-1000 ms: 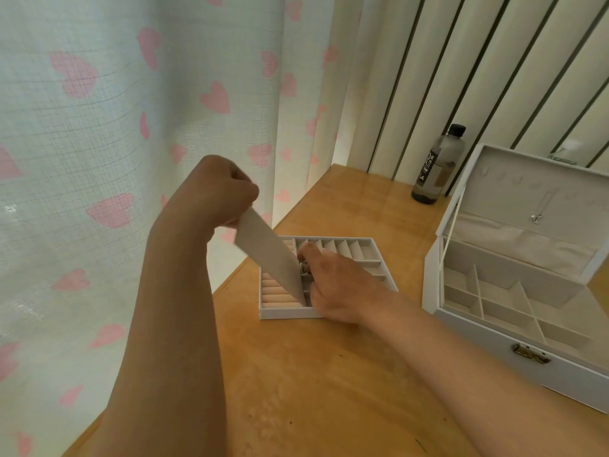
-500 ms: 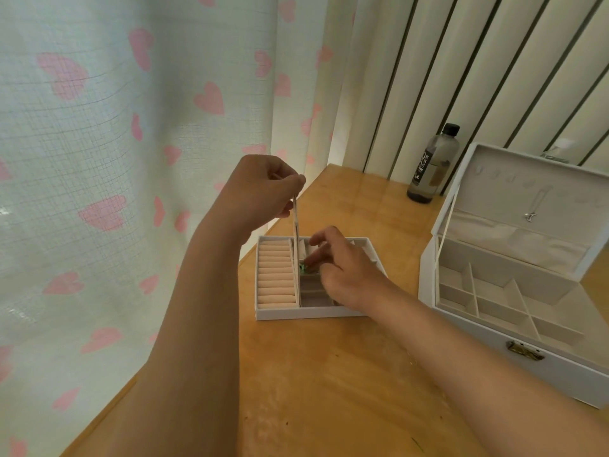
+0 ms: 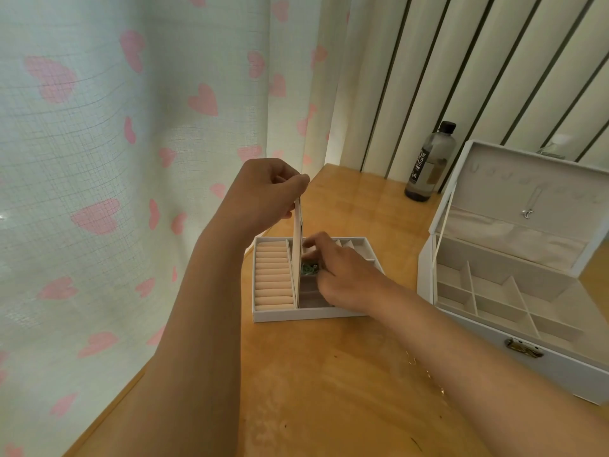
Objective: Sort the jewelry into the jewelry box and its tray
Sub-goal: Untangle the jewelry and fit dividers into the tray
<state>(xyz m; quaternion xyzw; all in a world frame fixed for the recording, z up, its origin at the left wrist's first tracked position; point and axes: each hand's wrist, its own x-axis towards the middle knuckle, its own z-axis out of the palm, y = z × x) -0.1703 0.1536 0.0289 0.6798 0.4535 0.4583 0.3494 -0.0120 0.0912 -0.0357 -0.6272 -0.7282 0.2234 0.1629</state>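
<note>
The white jewelry tray lies on the wooden table, with ring rolls in its left part and small compartments on the right. My left hand pinches the top of a white card, held upright on edge over the tray. My right hand reaches into the tray's compartments and pinches a small green jewelry piece at the card's lower part. The open white jewelry box stands to the right, with a silver pendant hanging inside its lid.
A dark-capped bottle stands at the back by the slatted wall. A heart-print curtain hangs along the table's left edge. A thin gold chain lies on the table near my right forearm.
The left hand has turned the card from slanted to upright on edge, uncovering the ring rolls. My right hand stays at the green piece by the card.
</note>
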